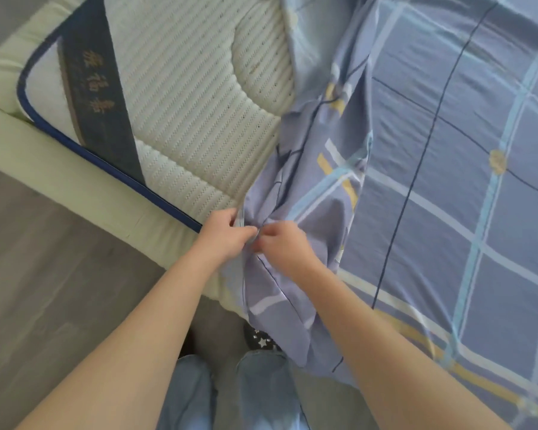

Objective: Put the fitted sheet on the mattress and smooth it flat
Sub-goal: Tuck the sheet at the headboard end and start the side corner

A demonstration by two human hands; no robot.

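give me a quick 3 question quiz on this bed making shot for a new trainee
1. True or false: the sheet already covers the mattress corner with the dark label band.
2. What do the left hand and right hand both hold?
A. a pillow
B. the bunched sheet edge
C. the bed frame
3. Fill in: the part of the mattress not yet covered lies to the person's ____ side.

Key
1. False: that corner is bare.
2. B: both hands pinch the gathered edge at the near side of the bed.
3. Left.
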